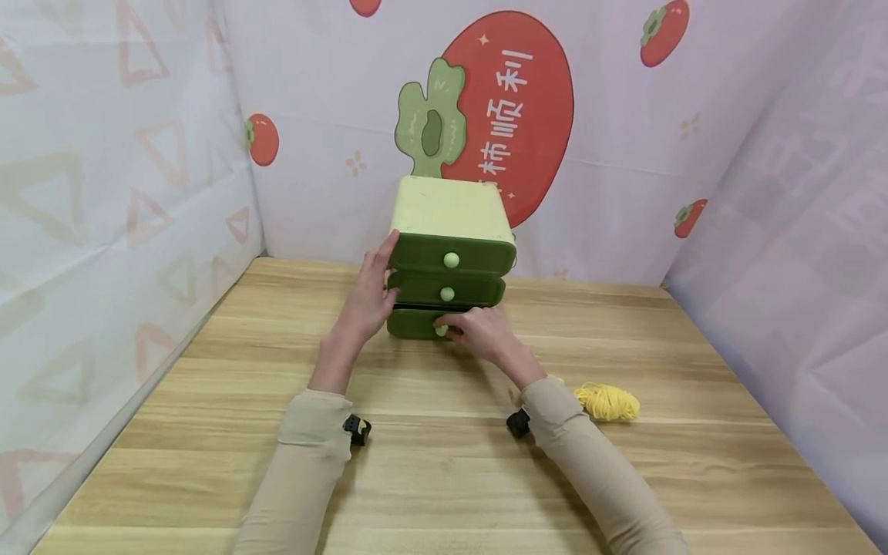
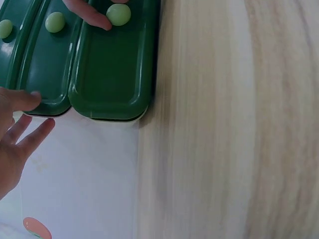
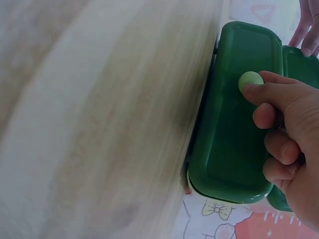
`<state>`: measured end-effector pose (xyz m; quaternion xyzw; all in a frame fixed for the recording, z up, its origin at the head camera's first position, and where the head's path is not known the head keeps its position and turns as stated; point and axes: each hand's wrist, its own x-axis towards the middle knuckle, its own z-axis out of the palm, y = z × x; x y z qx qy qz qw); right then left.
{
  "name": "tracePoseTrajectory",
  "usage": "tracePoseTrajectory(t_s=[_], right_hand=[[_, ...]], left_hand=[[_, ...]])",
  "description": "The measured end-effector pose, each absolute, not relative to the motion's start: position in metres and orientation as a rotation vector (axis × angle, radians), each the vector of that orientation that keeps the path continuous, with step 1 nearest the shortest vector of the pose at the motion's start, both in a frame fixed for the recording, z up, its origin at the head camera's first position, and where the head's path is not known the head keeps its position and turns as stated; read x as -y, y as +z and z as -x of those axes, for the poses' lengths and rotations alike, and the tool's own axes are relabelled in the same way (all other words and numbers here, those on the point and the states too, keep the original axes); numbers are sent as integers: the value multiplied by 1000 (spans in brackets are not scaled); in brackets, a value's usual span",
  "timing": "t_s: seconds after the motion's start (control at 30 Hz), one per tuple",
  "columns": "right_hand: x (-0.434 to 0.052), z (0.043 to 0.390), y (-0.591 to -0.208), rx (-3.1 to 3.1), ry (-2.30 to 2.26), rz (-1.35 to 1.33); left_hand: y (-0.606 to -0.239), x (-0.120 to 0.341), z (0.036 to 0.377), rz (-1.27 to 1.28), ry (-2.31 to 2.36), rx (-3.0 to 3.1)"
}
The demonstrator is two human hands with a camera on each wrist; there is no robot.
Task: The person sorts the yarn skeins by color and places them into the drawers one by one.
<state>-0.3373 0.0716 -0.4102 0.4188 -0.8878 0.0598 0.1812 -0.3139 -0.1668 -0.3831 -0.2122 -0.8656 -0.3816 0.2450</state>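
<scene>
A small cabinet with a cream top and green drawers stands at the back of the table. Each drawer front has a pale green round knob. My right hand pinches the bottom drawer's knob between thumb and index finger, its other fingers curled in. A dark gap shows above the bottom drawer front. At the cabinet's left side my left hand rests with fingers extended along the side. Its thumb touches the middle drawer front near the edge.
A bundle of yellow yarn lies on the wooden table, beside my right forearm. Printed cloth stands behind the cabinet, with more cloth along both sides of the table.
</scene>
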Motion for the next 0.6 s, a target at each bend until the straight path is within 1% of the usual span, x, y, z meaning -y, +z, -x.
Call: tracePoseTrajectory(t_s=[0.3,0.6], right_hand=[[-74,330,-408,2465,180,-1297],[-76,315,-405,2525,152,-1313]], left_hand=[[-386,165,313,525,-971,2332],[-386,165,314,523,-962,2333]])
